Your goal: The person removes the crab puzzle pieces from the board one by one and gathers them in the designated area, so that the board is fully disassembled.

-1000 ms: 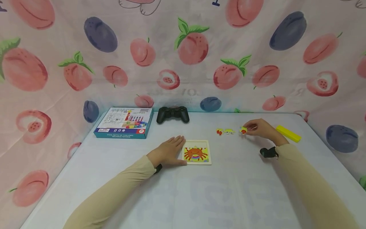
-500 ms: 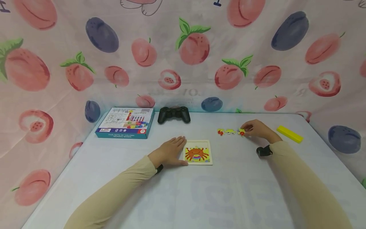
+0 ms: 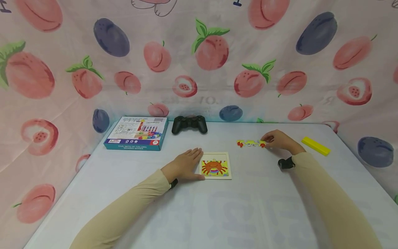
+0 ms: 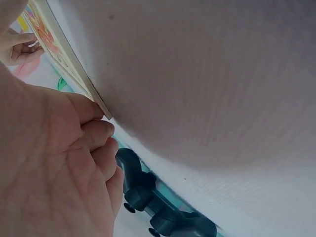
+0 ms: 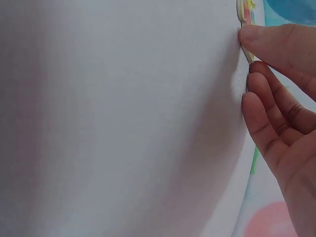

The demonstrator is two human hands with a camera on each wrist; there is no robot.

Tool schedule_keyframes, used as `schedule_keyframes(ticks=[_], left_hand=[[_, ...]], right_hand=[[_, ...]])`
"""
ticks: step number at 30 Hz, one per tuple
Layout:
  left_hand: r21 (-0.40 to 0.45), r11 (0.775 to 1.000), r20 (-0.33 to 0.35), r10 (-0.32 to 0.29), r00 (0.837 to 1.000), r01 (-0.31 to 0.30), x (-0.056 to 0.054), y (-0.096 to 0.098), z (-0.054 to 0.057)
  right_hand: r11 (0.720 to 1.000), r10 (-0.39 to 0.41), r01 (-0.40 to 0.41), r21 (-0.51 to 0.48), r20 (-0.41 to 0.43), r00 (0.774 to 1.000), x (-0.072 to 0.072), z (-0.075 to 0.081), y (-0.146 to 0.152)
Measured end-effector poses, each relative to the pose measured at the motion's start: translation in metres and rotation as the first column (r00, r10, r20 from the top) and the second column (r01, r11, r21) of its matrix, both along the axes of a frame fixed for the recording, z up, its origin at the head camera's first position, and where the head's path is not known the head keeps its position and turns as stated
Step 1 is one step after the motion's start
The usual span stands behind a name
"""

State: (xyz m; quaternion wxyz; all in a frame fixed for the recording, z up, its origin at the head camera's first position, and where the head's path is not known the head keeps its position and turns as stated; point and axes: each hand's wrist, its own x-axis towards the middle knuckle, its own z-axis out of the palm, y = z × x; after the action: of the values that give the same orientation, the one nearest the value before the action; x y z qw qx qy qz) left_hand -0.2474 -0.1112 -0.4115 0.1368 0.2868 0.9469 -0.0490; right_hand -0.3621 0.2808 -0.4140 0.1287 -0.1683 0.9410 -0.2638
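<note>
A crab-picture puzzle in a pale wooden tray point(image 3: 230, 169) lies flat at mid-table. My left hand point(image 3: 185, 166) rests at the tray's left side, fingers extended toward its upper corner and thumb at the lower one. In the left wrist view, fingertips meet the edge of the tray point(image 4: 79, 71). Farther right, small yellow puzzle pieces point(image 3: 250, 143) with red parts form a short row. With thumb and fingers my right hand point(image 3: 278, 140) pinches the rightmost puzzle piece point(image 3: 263, 144), down at the table. The right wrist view shows that piece point(image 5: 247, 15) edge-on, partly behind the thumb.
At the back left lies a boxed toy set point(image 3: 135, 133), with a black game controller point(image 3: 189, 125) beside it. A yellow bar-shaped block point(image 3: 315, 146) lies right of my right hand. Behind the table hangs a fruit-print cloth point(image 3: 214, 83).
My right hand has moved slightly left, bringing its puzzle piece up to the right end of the row. My left hand has stayed at the tray.
</note>
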Motion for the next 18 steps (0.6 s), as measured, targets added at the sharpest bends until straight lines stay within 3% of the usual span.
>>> schedule_keyframes(ticks=[11, 18], left_hand=[[0.007, 1.000, -0.005, -0.002, 1.000, 0.002, -0.001, -0.001, -0.001], [0.005, 1.000, -0.005, -0.004, 1.000, 0.004, 0.000, 0.000, -0.001]], right_hand=[[1.000, -0.008, 0.008, -0.025, -0.015, 1.000, 0.004, 0.001, 0.002], [0.995, 0.016, -0.023, -0.099, -0.075, 0.997, 0.022, 0.017, 0.004]])
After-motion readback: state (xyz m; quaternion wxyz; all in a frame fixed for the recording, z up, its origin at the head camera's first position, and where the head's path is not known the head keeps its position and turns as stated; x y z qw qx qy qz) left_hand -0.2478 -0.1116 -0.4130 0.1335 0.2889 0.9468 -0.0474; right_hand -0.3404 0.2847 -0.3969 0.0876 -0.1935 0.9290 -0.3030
